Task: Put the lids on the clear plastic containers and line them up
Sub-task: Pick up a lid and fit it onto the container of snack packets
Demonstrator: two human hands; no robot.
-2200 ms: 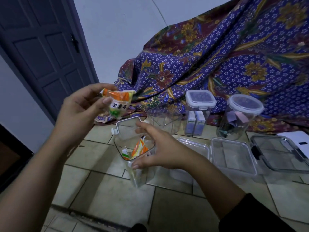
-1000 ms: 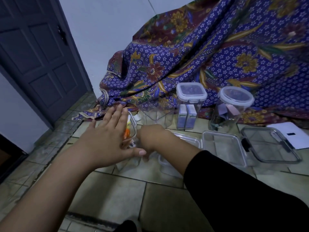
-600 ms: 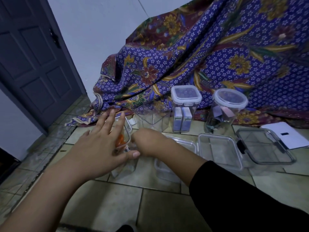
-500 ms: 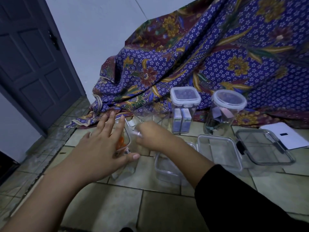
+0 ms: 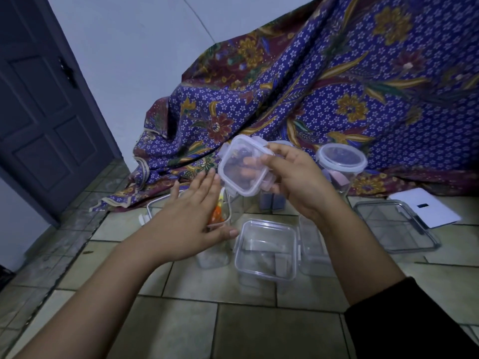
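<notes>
My right hand (image 5: 298, 182) holds a small square clear lid (image 5: 242, 167) up in the air, tilted toward me. Below it my left hand (image 5: 189, 218) rests flat, fingers spread, over the rim of a tall clear container (image 5: 216, 244) with orange snack packets inside. An open square container (image 5: 267, 250) stands just right of it. A lidded round jar (image 5: 342, 164) sits at the back right. A lidded square container (image 5: 272, 202) shows partly behind my right hand.
A flat open clear container (image 5: 399, 229) lies at the right, with a white card (image 5: 427, 208) behind it. Another clear lid (image 5: 158, 203) lies left of my left hand. Patterned purple cloth (image 5: 337, 99) drapes behind. A dark door (image 5: 39, 104) stands at left.
My right hand has risen from the floor with the small square lid in it. My left hand has stayed on the tall container with the snack packets.
</notes>
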